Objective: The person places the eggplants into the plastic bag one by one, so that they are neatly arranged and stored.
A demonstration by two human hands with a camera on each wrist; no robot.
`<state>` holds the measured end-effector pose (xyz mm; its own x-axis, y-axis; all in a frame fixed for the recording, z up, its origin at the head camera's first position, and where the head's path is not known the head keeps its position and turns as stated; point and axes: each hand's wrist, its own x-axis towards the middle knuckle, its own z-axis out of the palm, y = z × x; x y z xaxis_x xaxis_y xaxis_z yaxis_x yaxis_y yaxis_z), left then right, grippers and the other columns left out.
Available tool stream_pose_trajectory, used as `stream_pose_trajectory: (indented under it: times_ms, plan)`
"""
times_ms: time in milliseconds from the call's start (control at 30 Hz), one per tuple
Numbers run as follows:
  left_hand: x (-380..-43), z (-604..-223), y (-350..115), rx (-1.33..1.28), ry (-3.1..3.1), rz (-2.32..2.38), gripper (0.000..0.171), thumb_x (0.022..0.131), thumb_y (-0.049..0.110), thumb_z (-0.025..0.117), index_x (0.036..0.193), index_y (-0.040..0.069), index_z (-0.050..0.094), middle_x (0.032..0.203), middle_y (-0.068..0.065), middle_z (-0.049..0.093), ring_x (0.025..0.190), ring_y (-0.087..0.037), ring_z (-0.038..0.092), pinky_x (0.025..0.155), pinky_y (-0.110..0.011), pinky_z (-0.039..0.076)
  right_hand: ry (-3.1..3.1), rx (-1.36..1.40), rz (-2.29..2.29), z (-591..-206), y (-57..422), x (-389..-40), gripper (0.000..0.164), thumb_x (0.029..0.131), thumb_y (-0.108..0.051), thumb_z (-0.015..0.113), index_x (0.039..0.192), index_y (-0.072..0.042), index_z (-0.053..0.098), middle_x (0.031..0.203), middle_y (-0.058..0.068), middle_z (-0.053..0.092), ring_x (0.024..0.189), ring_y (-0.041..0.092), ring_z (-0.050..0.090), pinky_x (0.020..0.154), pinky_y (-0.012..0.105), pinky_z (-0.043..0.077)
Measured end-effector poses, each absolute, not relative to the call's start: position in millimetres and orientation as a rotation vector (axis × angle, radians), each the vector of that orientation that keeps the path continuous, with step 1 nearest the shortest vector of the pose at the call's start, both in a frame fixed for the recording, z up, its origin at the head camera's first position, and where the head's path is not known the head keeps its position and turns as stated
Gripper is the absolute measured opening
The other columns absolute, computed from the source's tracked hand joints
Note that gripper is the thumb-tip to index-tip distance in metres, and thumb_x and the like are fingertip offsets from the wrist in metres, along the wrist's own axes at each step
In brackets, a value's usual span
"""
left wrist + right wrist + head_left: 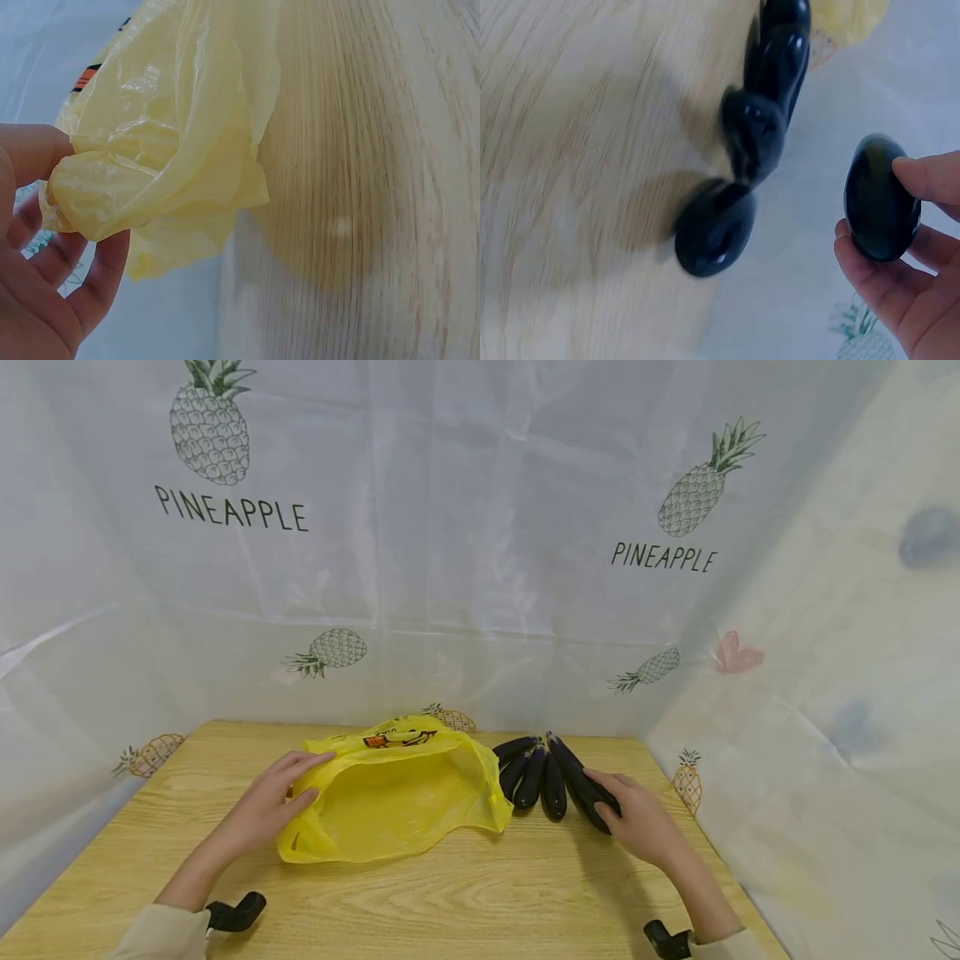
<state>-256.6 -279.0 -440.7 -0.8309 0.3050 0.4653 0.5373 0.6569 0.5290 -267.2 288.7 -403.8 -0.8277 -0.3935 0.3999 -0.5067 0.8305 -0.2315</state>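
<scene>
A yellow plastic bag (397,802) lies with its wide mouth facing the near side of the table. My left hand (273,802) holds the bag's left edge, thumb on one side and fingers on the other; in the left wrist view the film (112,191) bunches between them. Right of the bag, several dark purple eggplants (532,777) lie fanned out, stem ends together at the back. My right hand (637,818) grips one eggplant (874,210) at the right of the fan, thumb and fingers around its body. In the right wrist view it stands apart from the others.
The wooden table (450,902) runs up to a hanging white curtain (465,568) printed with pineapples at the back. More curtain closes in both sides. Black wrist straps with camera mounts (238,912) sit at both sleeves.
</scene>
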Motion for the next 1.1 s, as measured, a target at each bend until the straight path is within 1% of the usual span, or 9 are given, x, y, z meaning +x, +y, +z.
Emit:
stream_pose_trajectory:
  times_ms: [33, 133, 267, 300, 467, 600, 700, 933, 1100]
  plan:
    - [-257, -441, -279, -0.671, -2.538, -0.967, 0.061, 0.1, -0.002, 0.071, 0.157, 0.012, 0.054, 0.133, -0.006, 0.06, 0.094, -0.01, 0.051, 0.07, -0.027, 0.045, -2.671, 0.691, 0.484, -403, 285, -266, 0.057, 0.098, -0.003, 0.075, 0.152, -0.011, 0.059, 0.135, 0.018, 0.068, 0.109, 0.036, 0.071, 0.08, 0.046, 0.059]
    - [-259, -441, -279, -0.667, -2.547, -0.97, 0.062, 0.1, -0.002, 0.071, 0.157, 0.012, 0.053, 0.131, -0.005, 0.06, 0.089, -0.01, 0.048, 0.069, -0.027, 0.043, -2.663, 0.723, 0.508, -403, 276, -264, 0.057, 0.098, -0.003, 0.075, 0.152, -0.011, 0.059, 0.134, 0.017, 0.069, 0.109, 0.035, 0.072, 0.079, 0.045, 0.059]
    - [-260, -440, -280, -0.646, -2.561, -0.97, 0.063, 0.1, -0.002, 0.07, 0.158, 0.014, 0.052, 0.133, -0.006, 0.059, 0.089, -0.011, 0.049, 0.068, -0.028, 0.043, -2.656, 0.775, 0.529, -400, 262, -262, 0.058, 0.098, -0.005, 0.076, 0.152, -0.013, 0.059, 0.133, 0.015, 0.07, 0.099, 0.024, 0.073, 0.072, 0.036, 0.054]
    - [-260, -439, -281, -0.643, -2.564, -0.968, 0.063, 0.1, -0.002, 0.07, 0.158, 0.014, 0.052, 0.134, -0.007, 0.059, 0.09, -0.011, 0.049, 0.068, -0.028, 0.044, -2.662, 0.789, 0.541, -399, 259, -262, 0.058, 0.098, -0.005, 0.075, 0.153, -0.014, 0.059, 0.133, 0.016, 0.069, 0.092, 0.02, 0.072, 0.071, 0.034, 0.052]
    - [-261, -437, -282, -0.642, -2.566, -0.97, 0.061, 0.101, -0.001, 0.07, 0.158, 0.013, 0.052, 0.136, -0.009, 0.059, 0.087, -0.012, 0.05, 0.067, -0.028, 0.044, -2.687, 0.868, 0.619, -392, 239, -260, 0.057, 0.099, -0.005, 0.074, 0.153, -0.015, 0.058, 0.136, 0.015, 0.068, 0.072, 0.003, 0.056, 0.068, 0.03, 0.046]
    - [-260, -436, -284, -0.639, -2.566, -0.967, 0.061, 0.101, -0.001, 0.07, 0.158, 0.012, 0.052, 0.134, -0.009, 0.059, 0.081, -0.01, 0.049, 0.065, -0.028, 0.044, -2.701, 0.932, 0.657, -388, 223, -259, 0.056, 0.1, -0.005, 0.073, 0.154, -0.016, 0.058, 0.132, 0.012, 0.068, 0.061, 0.0, 0.043, 0.064, 0.028, 0.044]
    - [-260, -436, -284, -0.635, -2.568, -0.947, 0.061, 0.1, -0.002, 0.07, 0.157, 0.011, 0.053, 0.134, -0.01, 0.059, 0.08, -0.009, 0.048, 0.065, -0.027, 0.043, -2.702, 0.964, 0.655, -387, 214, -259, 0.054, 0.102, -0.007, 0.071, 0.154, -0.016, 0.058, 0.129, 0.01, 0.068, 0.058, 0.0, 0.04, 0.063, 0.027, 0.044]
    - [-262, -435, -279, -0.659, -2.532, -0.918, 0.06, 0.098, -0.003, 0.071, 0.155, 0.008, 0.055, 0.132, -0.012, 0.061, 0.082, -0.01, 0.048, 0.064, -0.026, 0.043, -2.696, 1.033, 0.645, -388, 193, -261, 0.053, 0.102, -0.007, 0.071, 0.153, -0.014, 0.059, 0.131, 0.007, 0.069, 0.067, 0.002, 0.045, 0.07, 0.028, 0.045]
    - [-262, -436, -276, -0.667, -2.533, -0.937, 0.061, 0.098, -0.005, 0.071, 0.155, 0.007, 0.054, 0.136, -0.014, 0.06, 0.085, -0.011, 0.049, 0.064, -0.026, 0.043, -2.708, 1.06, 0.624, -390, 183, -264, 0.053, 0.102, -0.008, 0.071, 0.153, -0.014, 0.059, 0.134, 0.007, 0.068, 0.088, 0.01, 0.063, 0.074, 0.031, 0.051]
